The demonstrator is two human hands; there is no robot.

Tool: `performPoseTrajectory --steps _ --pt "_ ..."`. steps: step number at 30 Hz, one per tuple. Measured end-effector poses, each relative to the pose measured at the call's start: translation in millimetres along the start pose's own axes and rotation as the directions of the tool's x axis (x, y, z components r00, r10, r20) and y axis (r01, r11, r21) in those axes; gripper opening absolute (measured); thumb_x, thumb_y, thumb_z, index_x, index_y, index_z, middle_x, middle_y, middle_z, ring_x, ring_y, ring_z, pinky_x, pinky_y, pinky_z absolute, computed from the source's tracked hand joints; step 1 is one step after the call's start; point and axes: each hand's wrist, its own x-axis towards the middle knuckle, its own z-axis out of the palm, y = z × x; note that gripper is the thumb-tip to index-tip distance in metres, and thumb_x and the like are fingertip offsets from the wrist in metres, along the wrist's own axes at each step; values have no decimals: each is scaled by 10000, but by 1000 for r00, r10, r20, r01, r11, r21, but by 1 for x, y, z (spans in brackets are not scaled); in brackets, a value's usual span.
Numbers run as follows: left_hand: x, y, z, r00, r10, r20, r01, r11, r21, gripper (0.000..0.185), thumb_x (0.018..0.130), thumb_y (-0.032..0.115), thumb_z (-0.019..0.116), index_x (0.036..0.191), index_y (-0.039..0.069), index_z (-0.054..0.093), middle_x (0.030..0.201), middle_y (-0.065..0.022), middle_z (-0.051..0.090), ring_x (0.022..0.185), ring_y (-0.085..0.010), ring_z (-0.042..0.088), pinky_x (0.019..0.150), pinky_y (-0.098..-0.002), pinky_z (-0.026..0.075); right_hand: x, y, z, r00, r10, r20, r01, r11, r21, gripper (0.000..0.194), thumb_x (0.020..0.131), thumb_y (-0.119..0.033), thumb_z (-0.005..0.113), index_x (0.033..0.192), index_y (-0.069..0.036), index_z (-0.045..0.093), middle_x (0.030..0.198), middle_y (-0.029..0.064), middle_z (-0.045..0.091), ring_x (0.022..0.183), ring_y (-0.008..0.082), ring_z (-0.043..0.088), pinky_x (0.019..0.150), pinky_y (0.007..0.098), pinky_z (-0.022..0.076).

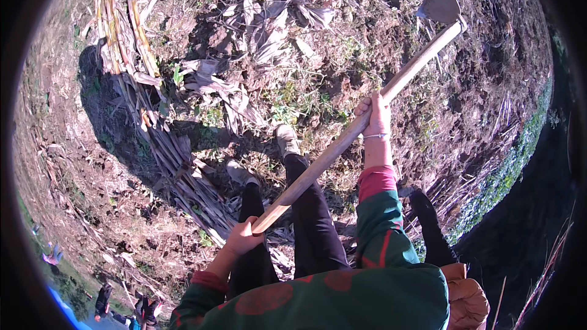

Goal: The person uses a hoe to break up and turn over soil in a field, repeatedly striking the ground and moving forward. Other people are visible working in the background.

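Both hands grip a hoe by its long wooden handle (316,169), which slants from my waist up to the far right. My left hand (245,237) is closed around the butt end, near my thigh. Farther along the shaft, my right hand (377,112) holds it at about the middle, the arm stretched forward with a thin bracelet at the wrist. At the far end, the metal hoe blade (441,5) is raised toward the upper right; its height over the soil is hard to judge. Dry leaves (270,32) lie on the ground ahead of me.
A long bundle of cut stalks (160,146) runs along my left, close to my shoes (287,140). A person's dark trouser leg (429,224) and brown jacket (467,302) show at my right. Other people (146,311) stand far off at lower left. Green plants (513,160) edge the right side.
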Motion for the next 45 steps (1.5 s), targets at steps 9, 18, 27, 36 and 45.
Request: performPoseTrajectory --steps 9,18,27,36,45 --pt "-229 -55 -13 808 -587 54 583 809 77 479 643 312 754 1011 45 604 826 -214 665 820 -397 651 742 -462 518 -186 189 -13 870 492 -22 -492 870 24 196 833 -160 590 702 -64 480 553 68 475 436 212 491 436 373 462" --pt "-110 -79 -8 975 -180 -133 216 908 359 274 708 236 681 915 99 563 750 -177 639 725 -384 640 650 -487 512 -111 128 -16 962 253 106 -271 939 210 215 918 -176 549 763 -116 413 666 -2 409 545 123 394 472 290 392" --pt "-70 -48 17 967 -168 -190 205 960 192 392 700 217 696 1015 57 525 791 -200 637 757 -413 629 668 -504 503 -35 134 8 963 252 91 -262 958 119 202 883 -175 602 798 -98 436 669 13 481 540 111 449 485 275 420" --pt "-214 -83 -2 853 -522 12 502 827 254 406 691 282 696 1005 62 563 861 -213 657 829 -414 635 742 -504 503 -179 223 -13 818 574 -35 -573 818 49 211 865 -206 583 752 -98 442 619 28 459 490 171 466 445 336 443" --pt "-62 -65 36 981 -148 -129 173 963 209 364 716 220 684 1024 95 536 844 -171 644 831 -370 634 736 -479 502 -71 100 -13 988 145 -56 -150 985 -84 189 900 -181 591 819 -76 455 675 41 499 541 143 498 484 307 473"
